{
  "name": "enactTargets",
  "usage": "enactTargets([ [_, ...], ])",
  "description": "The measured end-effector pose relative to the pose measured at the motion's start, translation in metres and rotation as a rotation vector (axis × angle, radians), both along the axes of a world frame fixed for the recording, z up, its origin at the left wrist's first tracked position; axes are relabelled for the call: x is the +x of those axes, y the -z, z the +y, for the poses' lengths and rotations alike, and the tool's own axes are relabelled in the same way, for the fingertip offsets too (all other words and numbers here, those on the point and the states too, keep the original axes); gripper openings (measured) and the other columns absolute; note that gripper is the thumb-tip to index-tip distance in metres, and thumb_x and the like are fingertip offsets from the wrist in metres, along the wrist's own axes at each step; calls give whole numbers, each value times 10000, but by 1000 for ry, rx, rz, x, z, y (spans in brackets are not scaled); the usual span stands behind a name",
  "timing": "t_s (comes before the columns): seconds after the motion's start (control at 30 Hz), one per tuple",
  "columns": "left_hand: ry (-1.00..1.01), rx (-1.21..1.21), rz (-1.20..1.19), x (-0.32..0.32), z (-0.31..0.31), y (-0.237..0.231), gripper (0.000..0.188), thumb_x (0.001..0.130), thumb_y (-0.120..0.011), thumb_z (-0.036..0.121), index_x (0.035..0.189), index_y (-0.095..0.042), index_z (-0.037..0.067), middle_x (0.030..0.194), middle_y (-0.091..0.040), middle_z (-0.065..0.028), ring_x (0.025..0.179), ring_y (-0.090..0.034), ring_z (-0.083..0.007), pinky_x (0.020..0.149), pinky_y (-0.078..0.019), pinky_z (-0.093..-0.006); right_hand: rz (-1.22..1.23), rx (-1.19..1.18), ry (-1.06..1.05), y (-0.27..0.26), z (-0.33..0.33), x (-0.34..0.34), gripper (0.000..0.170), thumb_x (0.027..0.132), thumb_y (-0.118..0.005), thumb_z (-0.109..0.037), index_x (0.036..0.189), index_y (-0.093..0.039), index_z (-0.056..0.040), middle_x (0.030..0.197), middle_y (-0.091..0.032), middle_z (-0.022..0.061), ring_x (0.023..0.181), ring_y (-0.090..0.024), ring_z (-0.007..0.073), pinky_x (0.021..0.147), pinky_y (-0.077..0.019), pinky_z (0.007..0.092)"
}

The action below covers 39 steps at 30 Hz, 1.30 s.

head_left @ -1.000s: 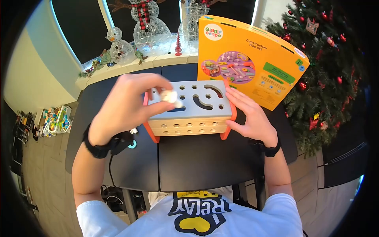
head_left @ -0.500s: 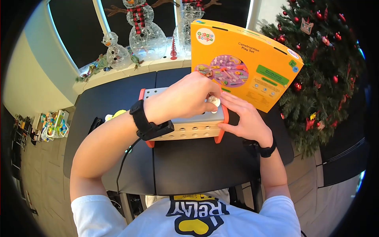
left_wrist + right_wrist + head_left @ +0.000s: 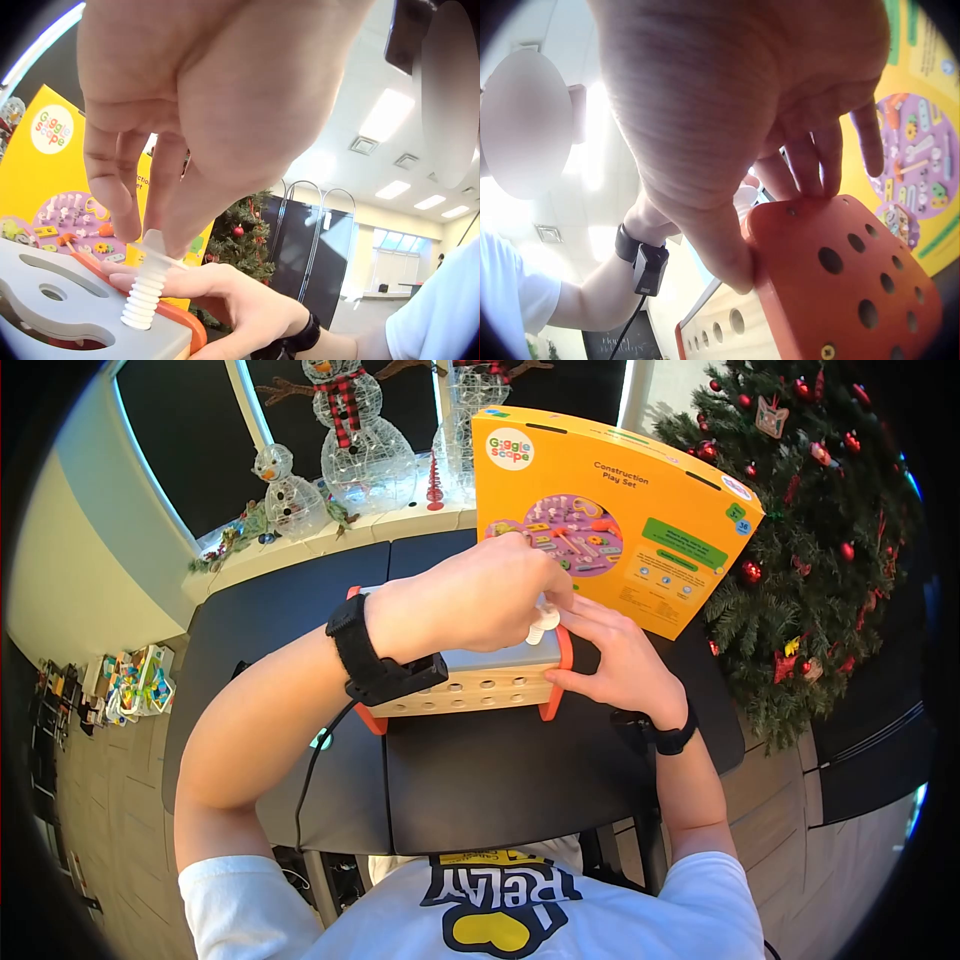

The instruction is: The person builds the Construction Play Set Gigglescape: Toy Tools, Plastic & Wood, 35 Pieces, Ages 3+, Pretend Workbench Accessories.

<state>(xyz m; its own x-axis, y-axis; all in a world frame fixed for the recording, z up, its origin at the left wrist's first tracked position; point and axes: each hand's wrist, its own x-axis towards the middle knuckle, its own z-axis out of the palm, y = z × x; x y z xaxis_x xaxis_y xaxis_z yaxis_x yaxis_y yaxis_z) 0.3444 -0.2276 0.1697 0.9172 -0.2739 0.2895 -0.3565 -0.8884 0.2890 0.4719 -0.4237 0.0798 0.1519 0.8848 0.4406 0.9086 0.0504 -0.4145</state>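
Observation:
My left hand (image 3: 470, 595) is over the right end of a toy workbench (image 3: 480, 685) with a grey top, wooden front and orange ends. Its fingertips pinch the head of a white toy screw (image 3: 146, 292). In the left wrist view the screw stands nearly upright, its threaded lower end at a hole in the grey top (image 3: 82, 300) and most of the thread above the surface. My right hand (image 3: 630, 665) holds the workbench's right end, thumb against the front edge and fingers along the top of the orange end panel (image 3: 840, 285).
Behind the workbench stands a yellow play set box (image 3: 620, 520). A small teal ring-like piece (image 3: 321, 739) lies on the black table (image 3: 480, 780), left of the workbench. A decorated tree (image 3: 800, 590) rises at the right. A cable (image 3: 312, 780) trails from the left wrist camera.
My left hand has carried the white screw rightward across the workbench top, then stayed over the right-end hole. The right hand keeps its hold on the right end.

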Motion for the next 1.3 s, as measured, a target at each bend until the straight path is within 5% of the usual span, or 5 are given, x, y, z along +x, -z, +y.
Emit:
enactTargets([
  [0.2,-63,-59,193,-7,-4,-16,112,866,-745,36,968,-761,-8,839,-734,-181,815,-733,-330,782,-576,-400,-11,45,-8,4,1,1,712,802,-847,-273,1405,-603,15,1462,-586,225,1412,-516,354,1148,-439,442],
  [0.5,7,-7,62,-1,3,-2,212,826,-752,32,1035,-758,-3,1076,-732,-187,1005,-706,-361,920,-559,-425,-18,17,0,3,0,1,737,800,-845,-270,1436,-583,-6,1473,-581,215,1418,-511,349,1151,-438,440],
  [0.8,-91,19,206,-7,-7,-17,317,794,-713,-6,1098,-784,46,951,-733,-196,937,-709,-368,850,-560,-412,-13,51,-3,4,1,1,715,799,-845,-272,1422,-598,-22,1446,-600,213,1408,-516,357,1138,-448,445],
  [1.1,86,-60,94,-4,-1,-8,268,837,-671,-34,1095,-741,-23,947,-739,-215,963,-721,-361,908,-579,-414,49,-1,-10,-5,0,-4,688,803,-841,-263,1401,-608,-15,1437,-604,210,1392,-527,370,1127,-458,446],
  [1.3,-46,129,-106,-4,-5,-4,204,865,-684,39,1052,-745,-18,841,-700,-202,923,-710,-371,854,-568,-444,-22,28,17,4,0,0,710,797,-849,-267,1411,-603,-9,1467,-584,219,1400,-526,364,1141,-449,435],
])
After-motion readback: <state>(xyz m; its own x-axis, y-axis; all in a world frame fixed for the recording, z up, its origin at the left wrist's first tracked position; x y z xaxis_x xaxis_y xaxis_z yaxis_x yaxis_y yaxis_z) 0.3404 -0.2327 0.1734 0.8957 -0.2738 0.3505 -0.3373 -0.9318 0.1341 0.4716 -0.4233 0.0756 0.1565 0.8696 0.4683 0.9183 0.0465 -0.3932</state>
